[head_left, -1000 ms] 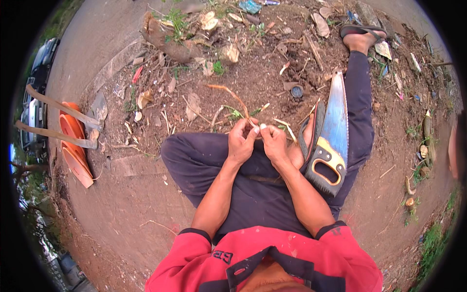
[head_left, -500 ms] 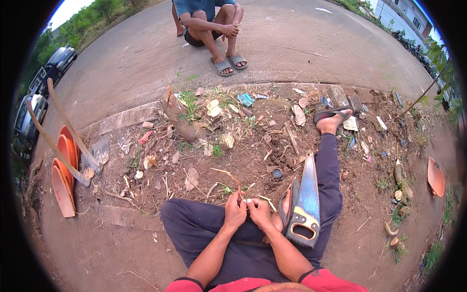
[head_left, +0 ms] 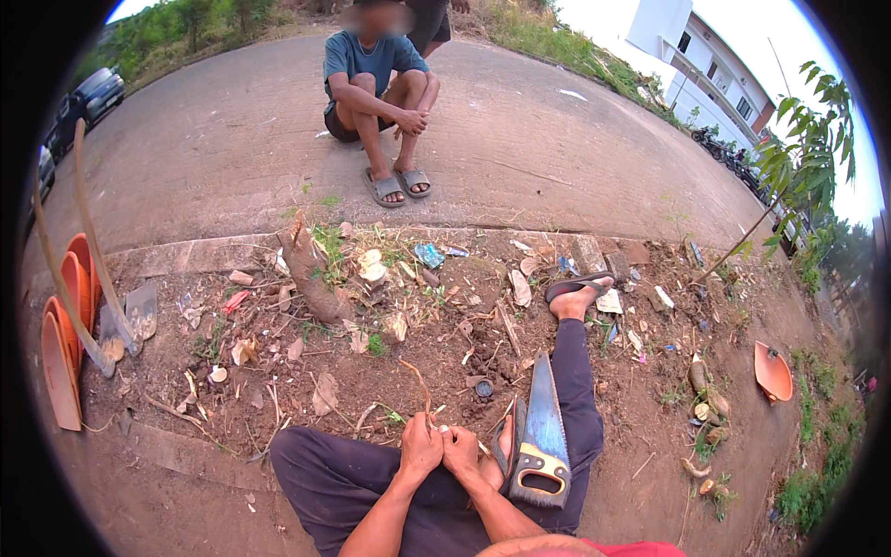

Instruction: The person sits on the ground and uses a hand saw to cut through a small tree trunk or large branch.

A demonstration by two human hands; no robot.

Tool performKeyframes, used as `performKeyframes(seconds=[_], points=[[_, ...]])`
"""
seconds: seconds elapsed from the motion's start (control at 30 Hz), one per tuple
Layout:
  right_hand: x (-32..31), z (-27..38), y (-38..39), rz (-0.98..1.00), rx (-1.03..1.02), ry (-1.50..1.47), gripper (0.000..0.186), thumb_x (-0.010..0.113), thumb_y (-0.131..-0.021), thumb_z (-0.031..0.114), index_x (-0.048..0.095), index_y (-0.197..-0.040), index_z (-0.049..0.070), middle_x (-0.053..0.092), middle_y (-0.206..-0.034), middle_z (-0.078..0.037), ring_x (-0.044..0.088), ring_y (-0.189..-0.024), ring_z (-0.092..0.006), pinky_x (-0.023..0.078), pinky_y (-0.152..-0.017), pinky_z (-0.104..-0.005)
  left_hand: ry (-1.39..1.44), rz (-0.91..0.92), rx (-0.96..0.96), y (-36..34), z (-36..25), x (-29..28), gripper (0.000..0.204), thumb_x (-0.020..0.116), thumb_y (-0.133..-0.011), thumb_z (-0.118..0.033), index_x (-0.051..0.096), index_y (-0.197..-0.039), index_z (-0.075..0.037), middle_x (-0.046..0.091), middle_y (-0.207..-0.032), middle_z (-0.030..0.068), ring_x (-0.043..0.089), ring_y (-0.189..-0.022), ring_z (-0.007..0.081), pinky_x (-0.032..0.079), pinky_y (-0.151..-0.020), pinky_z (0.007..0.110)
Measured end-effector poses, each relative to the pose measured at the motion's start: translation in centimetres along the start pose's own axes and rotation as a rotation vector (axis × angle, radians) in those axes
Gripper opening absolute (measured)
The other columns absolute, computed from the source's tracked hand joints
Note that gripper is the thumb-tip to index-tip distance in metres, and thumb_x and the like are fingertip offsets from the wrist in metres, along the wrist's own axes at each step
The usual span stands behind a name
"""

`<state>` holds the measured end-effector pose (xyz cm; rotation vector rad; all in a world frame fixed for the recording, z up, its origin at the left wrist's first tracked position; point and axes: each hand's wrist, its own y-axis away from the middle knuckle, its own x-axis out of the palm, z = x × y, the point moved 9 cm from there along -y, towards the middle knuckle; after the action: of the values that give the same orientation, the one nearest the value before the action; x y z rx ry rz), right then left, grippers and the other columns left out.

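A thin brown twig (head_left: 427, 395) is pinched above the lap by narrowed fingers of the left hand (head_left: 419, 452), its free end pointed outward, presumably to avoid the legs; the right hand (head_left: 461, 453) is curled alongside, its contents impossible to tell. A handsaw (head_left: 545, 418) is rested on the right leg (head_left: 582, 381), handle bodyward, likely for easy reach. Forward room is offered over littered soil (head_left: 441, 339), bounded by a curb (head_left: 190, 260).

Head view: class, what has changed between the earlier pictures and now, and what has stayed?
The camera tilted up, bringing a seated person into view; the ground sits lower in the picture. The left hand still holds the twig beside the right hand, and the saw still lies by the right leg.
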<state>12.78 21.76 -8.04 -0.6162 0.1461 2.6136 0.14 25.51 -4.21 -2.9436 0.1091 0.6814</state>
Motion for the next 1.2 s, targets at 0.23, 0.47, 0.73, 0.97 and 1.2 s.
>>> performKeyframes(seconds=[0.23,0.47,0.73,0.97,1.2], points=[[-6.6,-1.0,-1.3,-0.420,0.068,0.106,0.031,0.054,-0.091,0.022,0.062,-0.072,-0.001,0.057,-0.054,-0.011,0.055,-0.052,-0.0211,0.043,-0.051,-0.0361,0.037,0.052,-0.224,2.8,1.2,-2.9,0.016,0.057,-0.075,-0.005,0.055,-0.090,0.000,0.057,-0.070,0.0143,0.059,-0.064,0.0285,0.048,-0.062,0.039],[-3.0,13.4,2.8,0.282,-0.021,-0.422,0.030,0.053,-0.096,0.028,0.062,-0.086,0.002,0.054,-0.063,0.002,0.048,-0.057,-0.0065,0.040,-0.053,-0.0232,0.801,-0.373,-0.493,1.7,8.5,-8.2,0.029,0.048,-0.085,0.007,0.045,-0.112,0.000,0.053,-0.072,0.0032,0.051,-0.056,0.0089,0.041,-0.048,0.023],[-5.8,17.8,4.2,0.020,-0.641,0.338,0.029,0.065,-0.086,0.020,0.064,-0.104,-0.003,0.067,-0.091,-0.015,0.065,-0.090,-0.0231,0.050,-0.078,-0.0331,0.992,0.031,-0.308,0.5,3.8,-6.3,0.044,0.057,-0.085,0.003,0.040,-0.126,0.002,0.058,-0.084,0.0063,0.060,-0.072,0.0134,0.053,-0.067,0.027],[3.4,6.6,5.0,0.403,0.003,-0.021,0.026,0.063,-0.090,0.022,0.066,-0.099,-0.002,0.064,-0.072,-0.006,0.059,-0.064,-0.0138,0.047,-0.059,-0.0289,0.767,0.197,-0.235,1.8,5.0,-5.5,0.020,0.058,-0.088,-0.004,0.057,-0.107,0.002,0.059,-0.079,0.0029,0.057,-0.072,0.0088,0.049,-0.066,0.025],[6.8,2.0,5.0,0.351,0.216,-0.335,0.023,0.059,-0.093,0.021,0.063,-0.082,0.002,0.057,-0.065,0.001,0.049,-0.054,-0.0046,0.038,-0.048,-0.0200,0.428,0.136,-0.164,1.3,4.5,-7.2,0.021,0.059,-0.080,0.000,0.061,-0.101,0.002,0.058,-0.072,0.0029,0.055,-0.067,0.0103,0.046,-0.063,0.027]])
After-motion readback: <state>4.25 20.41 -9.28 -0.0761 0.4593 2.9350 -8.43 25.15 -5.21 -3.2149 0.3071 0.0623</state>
